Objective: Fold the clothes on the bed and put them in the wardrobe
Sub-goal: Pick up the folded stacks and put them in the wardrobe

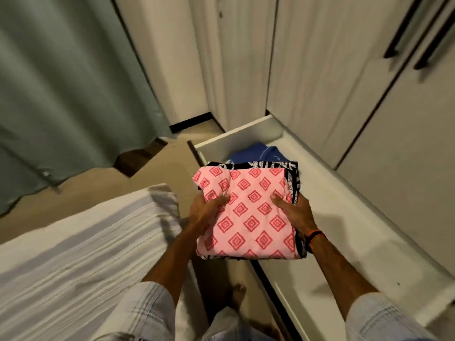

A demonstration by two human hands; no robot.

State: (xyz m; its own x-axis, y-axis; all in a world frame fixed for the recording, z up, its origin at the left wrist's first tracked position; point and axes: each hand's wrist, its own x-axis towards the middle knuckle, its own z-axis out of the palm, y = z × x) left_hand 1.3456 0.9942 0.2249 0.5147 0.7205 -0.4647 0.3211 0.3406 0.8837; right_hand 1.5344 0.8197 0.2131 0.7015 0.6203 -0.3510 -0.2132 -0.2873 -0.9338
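Both hands grasp folded stack: left hand (208, 212) and right hand (294, 212) clamp opposite sides, thumbs on top, likely so folds stay together. Stack (248, 215) held above open drawer (332, 217). Blue cloth (258, 152) beyond hands, in drawer. Bed (81, 244) left of hands.

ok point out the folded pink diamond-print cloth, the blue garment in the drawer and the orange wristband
folded pink diamond-print cloth (248, 212), head view, middle of its top face
blue garment (258, 153), head view, exposed part behind the stack
orange wristband (313, 234), head view, band on the right wrist
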